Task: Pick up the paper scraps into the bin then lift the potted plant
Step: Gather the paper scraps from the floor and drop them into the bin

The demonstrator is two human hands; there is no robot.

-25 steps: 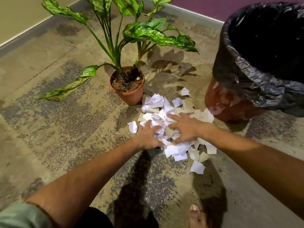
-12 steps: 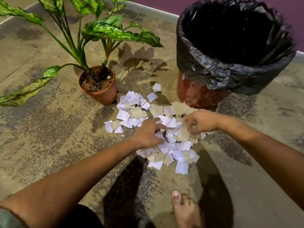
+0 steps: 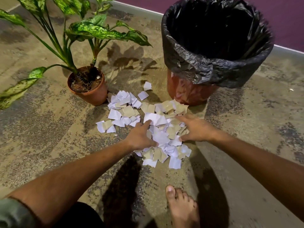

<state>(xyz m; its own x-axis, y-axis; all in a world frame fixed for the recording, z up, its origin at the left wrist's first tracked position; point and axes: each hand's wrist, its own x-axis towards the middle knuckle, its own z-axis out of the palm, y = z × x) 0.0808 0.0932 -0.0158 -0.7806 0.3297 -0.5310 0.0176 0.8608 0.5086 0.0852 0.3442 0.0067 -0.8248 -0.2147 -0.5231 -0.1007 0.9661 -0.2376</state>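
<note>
Two hands: both reach forward and down onto the heap of paper scraps (image 3: pixel 156 129), one at each side of its middle.
Foot: a bare foot (image 3: pixel 182 209) stands on the floor (image 3: pixel 49 129) nearest the camera, just short of the heap.
Left hand: the left hand (image 3: pixel 139 137) lies palm down on the left of the heap, fingers spread and slack, forefinger stretched onto a white scrap; it grasps nothing.
Right hand: the right hand (image 3: pixel 196 129) lies flat on the right of the heap, fingers splayed, thumb against a scrap; nothing is gripped.
Paper scraps: white and tan pieces lie between and under the two hands, and spread past the fingertips toward the pot and the bin.
Writing: none can be read on the scraps.
Potted plant: the potted plant (image 3: pixel 92 89) stands upright beyond the left hand, the nearest scraps touching its pot.
Bin: the bin (image 3: pixel 189 91), lined with a black bag (image 3: pixel 222 69), stands beyond the right hand, tan scraps at its foot.
</note>
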